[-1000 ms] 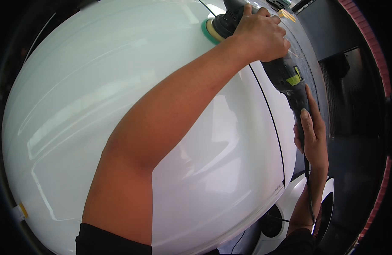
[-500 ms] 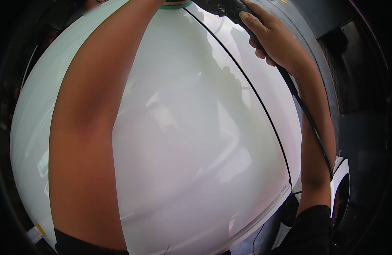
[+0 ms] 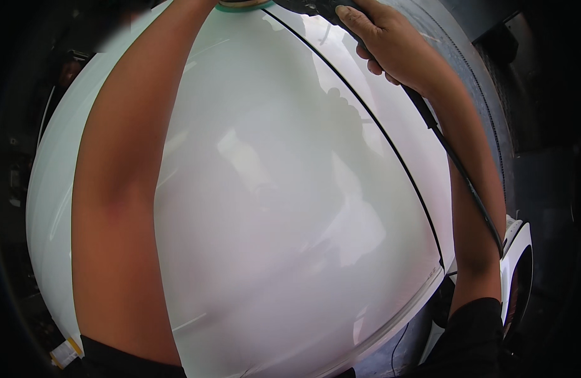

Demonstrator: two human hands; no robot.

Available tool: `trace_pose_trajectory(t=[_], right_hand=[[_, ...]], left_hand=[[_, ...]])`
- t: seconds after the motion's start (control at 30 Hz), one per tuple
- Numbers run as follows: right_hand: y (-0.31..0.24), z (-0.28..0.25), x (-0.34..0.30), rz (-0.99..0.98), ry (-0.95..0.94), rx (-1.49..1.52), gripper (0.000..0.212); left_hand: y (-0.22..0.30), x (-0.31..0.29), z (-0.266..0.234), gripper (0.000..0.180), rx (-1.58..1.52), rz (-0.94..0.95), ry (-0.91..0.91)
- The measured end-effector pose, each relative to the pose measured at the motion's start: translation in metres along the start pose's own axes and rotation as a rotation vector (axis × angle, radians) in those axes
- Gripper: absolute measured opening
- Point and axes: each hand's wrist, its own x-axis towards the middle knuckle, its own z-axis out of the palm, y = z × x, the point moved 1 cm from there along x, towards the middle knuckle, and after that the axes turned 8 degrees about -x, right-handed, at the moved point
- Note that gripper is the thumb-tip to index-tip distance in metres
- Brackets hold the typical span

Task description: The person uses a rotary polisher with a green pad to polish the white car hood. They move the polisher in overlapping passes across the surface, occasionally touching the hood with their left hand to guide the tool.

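Note:
My right hand (image 3: 397, 44) is closed round the black handle of a corded polisher (image 3: 303, 6) at the top of the view. The polisher's round pad (image 3: 243, 5), with a green rim, rests on or just above a glossy white car body panel (image 3: 259, 189); the frame's edge cuts off most of the machine. My left forearm (image 3: 123, 189) reaches up across the panel toward the polisher. The left hand lies beyond the upper edge, so its hold is hidden.
A black seam (image 3: 378, 126) runs down the white panel. The polisher's black cord (image 3: 464, 170) trails along my right forearm. A white side mirror (image 3: 518, 264) juts out at lower right. A small label with yellow edges (image 3: 66, 353) shows at lower left.
The polisher and both forearms have shifted a little to the left and up in the picture. The view of the panel has moved slightly right. My right hand keeps its grip.

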Motion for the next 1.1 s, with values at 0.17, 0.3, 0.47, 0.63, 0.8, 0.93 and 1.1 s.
trace_pose_trajectory(t=[0.17, 0.3, 0.47, 0.63, 0.8, 0.93, 1.1], right_hand=[[-0.010, 0.010, 0.017, -0.033, -0.004, 0.024, 0.063], [-0.007, 0.016, -0.030, 0.031, 0.178, -0.095, 0.062], [-0.015, -0.012, -0.131, 0.272, 0.116, -0.036, 0.060], [-0.008, -0.017, -0.211, 0.259, 0.171, -0.029, 0.061], [-0.015, 0.002, -0.163, 0.252, 0.154, -0.042, 0.062], [-0.018, 0.008, -0.098, 0.246, 0.204, -0.060, 0.061], [-0.029, 0.009, -0.012, 0.114, 0.180, -0.115, 0.060]], left_hand=[[-0.030, -0.015, -0.007, 0.029, -0.020, 0.010, -0.015], [0.029, -0.020, -0.039, 0.033, -0.010, -0.124, 0.001], [0.180, -0.010, -0.076, 0.037, -0.201, -0.457, 0.178], [0.256, -0.012, -0.130, 0.042, -0.413, -0.461, 0.061], [0.209, -0.025, -0.102, 0.041, -0.369, -0.518, 0.157], [0.153, -0.011, -0.062, 0.036, -0.188, -0.499, 0.200], [0.030, -0.005, -0.055, 0.032, 0.020, -0.127, -0.082]])
